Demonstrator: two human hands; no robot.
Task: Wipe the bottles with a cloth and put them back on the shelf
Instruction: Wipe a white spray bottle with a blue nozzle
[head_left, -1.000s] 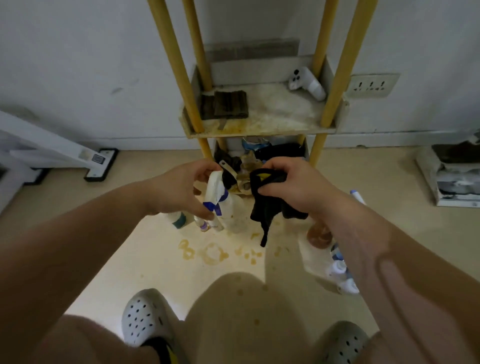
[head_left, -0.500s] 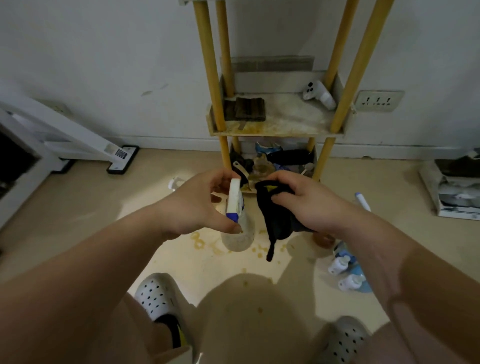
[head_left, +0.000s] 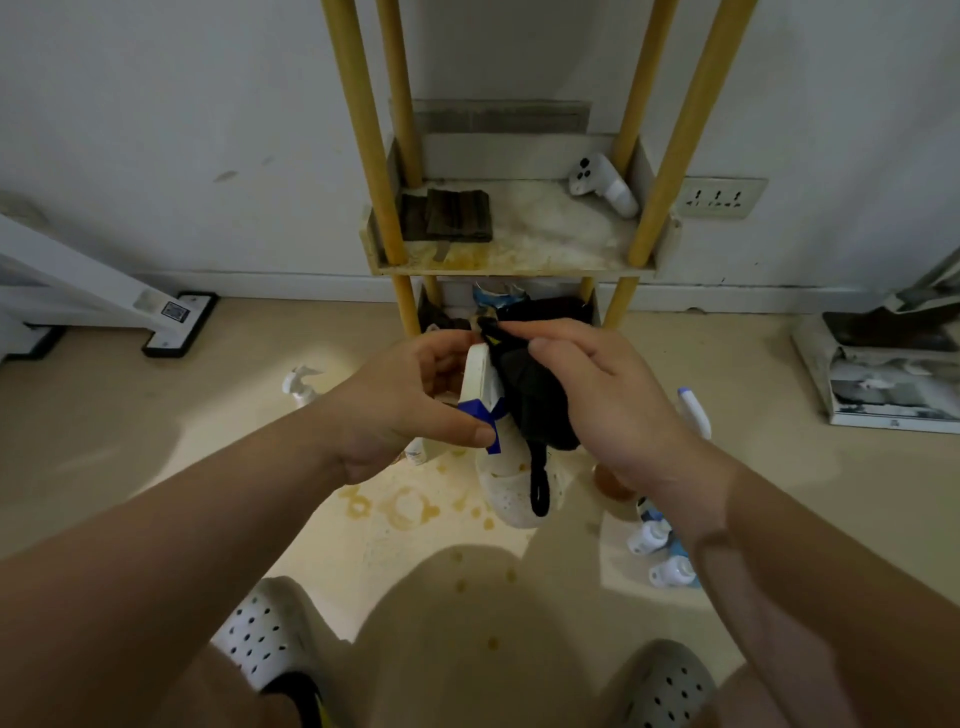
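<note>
The left hand (head_left: 410, 400) grips one white spray bottle (head_left: 506, 467) by its blue-and-white trigger head. The right hand (head_left: 608, 400) clamps one black cloth (head_left: 530, 400) against that head; a strap dangles over the bottle body. On the floor right of the right hand lie several small bottles (head_left: 657, 551). Beyond both hands, the shelf (head_left: 519, 267) holds one white controller (head_left: 602, 184) and one dark pad (head_left: 452, 215).

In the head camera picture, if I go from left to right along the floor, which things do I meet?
White stand foot → small spray bottle → left hand → black cloth → right hand → white bottles → papers by the wall.
</note>
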